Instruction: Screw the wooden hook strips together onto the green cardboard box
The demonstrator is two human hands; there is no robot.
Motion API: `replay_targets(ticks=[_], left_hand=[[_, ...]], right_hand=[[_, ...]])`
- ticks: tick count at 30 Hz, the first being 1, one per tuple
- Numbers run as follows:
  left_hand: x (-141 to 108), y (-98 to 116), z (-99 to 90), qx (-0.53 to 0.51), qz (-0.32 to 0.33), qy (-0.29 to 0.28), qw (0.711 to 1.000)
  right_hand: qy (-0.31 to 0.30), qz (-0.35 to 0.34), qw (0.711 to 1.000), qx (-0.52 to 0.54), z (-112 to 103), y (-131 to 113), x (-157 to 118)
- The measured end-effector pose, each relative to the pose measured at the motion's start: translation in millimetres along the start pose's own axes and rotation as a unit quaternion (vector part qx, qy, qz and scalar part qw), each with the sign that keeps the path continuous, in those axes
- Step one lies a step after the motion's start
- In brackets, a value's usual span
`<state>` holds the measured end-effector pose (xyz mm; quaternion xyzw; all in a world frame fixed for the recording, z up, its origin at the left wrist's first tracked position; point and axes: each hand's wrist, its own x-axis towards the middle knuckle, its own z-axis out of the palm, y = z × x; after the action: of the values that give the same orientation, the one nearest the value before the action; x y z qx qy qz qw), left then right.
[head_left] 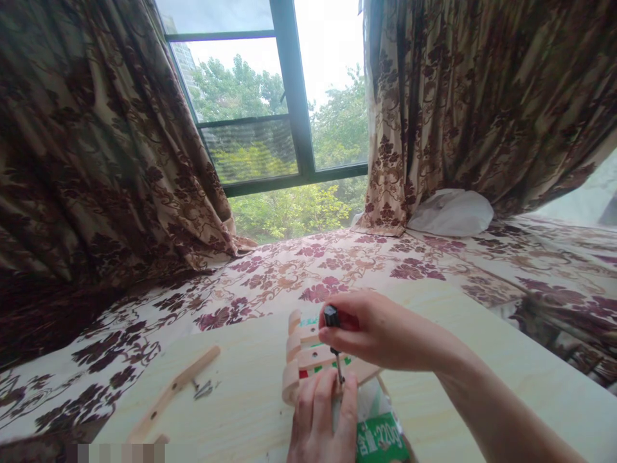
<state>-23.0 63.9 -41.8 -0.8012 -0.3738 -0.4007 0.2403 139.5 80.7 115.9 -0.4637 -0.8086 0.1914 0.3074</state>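
Observation:
My right hand (354, 328) is wrapped round the black handle of a screwdriver (331, 315), whose shaft points down to a screw spot on a pale wooden slat. Fingers spread, my left hand (322, 411) presses on the wooden piece (289, 382) beside the screwdriver tip. This piece has several slats with rounded ends and dark holes. Beneath it lies a green and white printed package (383, 437). Whether the left fingers pinch the slat is hard to see, but they rest on it.
On the light wooden board (231, 386), a loose wooden strip with holes (176, 389) lies at the left, next to several screws (203, 390). A floral cloth (318, 257) spreads behind, with a white plastic bag (450, 212) near the curtain (390, 128) and window.

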Motion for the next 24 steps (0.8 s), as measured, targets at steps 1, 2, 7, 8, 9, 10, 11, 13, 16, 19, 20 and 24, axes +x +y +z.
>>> replay_targets(ticks=[1,2,7,8,9,10,11,13,16,19,20,24], left_hand=[[0.1,0.9,-1.6,-0.002,-0.005,-0.007,1.0],[0.2,1.6,-3.3,-0.005,-0.01,-0.015,1.0],[0.2,1.7,-7.9,-0.031,-0.014,-0.033,0.999],[0.2,1.2,-7.9,-0.035,-0.011,-0.033,0.999],[0.3,0.7,-7.7,-0.037,-0.007,-0.033,0.999],[0.5,0.3,-7.5,-0.038,-0.005,-0.032,0.999],[0.7,-0.1,-7.4,-0.036,-0.002,-0.031,0.999],[1.5,-0.3,-7.2,-0.029,0.003,-0.029,0.999],[2.3,-0.1,-6.8,-0.018,0.01,-0.023,1.0],[2.1,-0.1,-6.0,-0.021,0.008,-0.016,1.0],[2.0,-0.2,-5.8,-0.026,0.007,-0.015,1.0],[2.2,-0.7,-5.9,-0.036,0.012,-0.016,0.999]], right_hand=[[-0.003,-0.001,1.0,0.004,0.1,0.7,-0.1],[0.002,0.003,1.0,0.004,0.6,1.8,0.5],[0.045,0.044,0.998,-0.013,4.7,7.3,6.7],[0.045,0.046,0.998,-0.013,4.8,7.2,7.1],[0.043,0.044,0.998,-0.009,4.5,6.6,6.8],[0.037,0.038,0.999,-0.002,3.9,5.5,6.0],[0.029,0.029,0.999,0.007,3.0,4.2,4.8],[0.01,0.008,1.0,0.026,1.4,1.7,2.3],[-0.001,-0.003,0.999,0.036,1.3,1.0,1.4],[0.024,0.022,0.999,0.018,3.6,4.5,4.9],[0.035,0.032,0.999,0.01,4.3,5.8,6.4],[0.056,0.044,0.997,-0.007,4.1,6.0,8.2]])
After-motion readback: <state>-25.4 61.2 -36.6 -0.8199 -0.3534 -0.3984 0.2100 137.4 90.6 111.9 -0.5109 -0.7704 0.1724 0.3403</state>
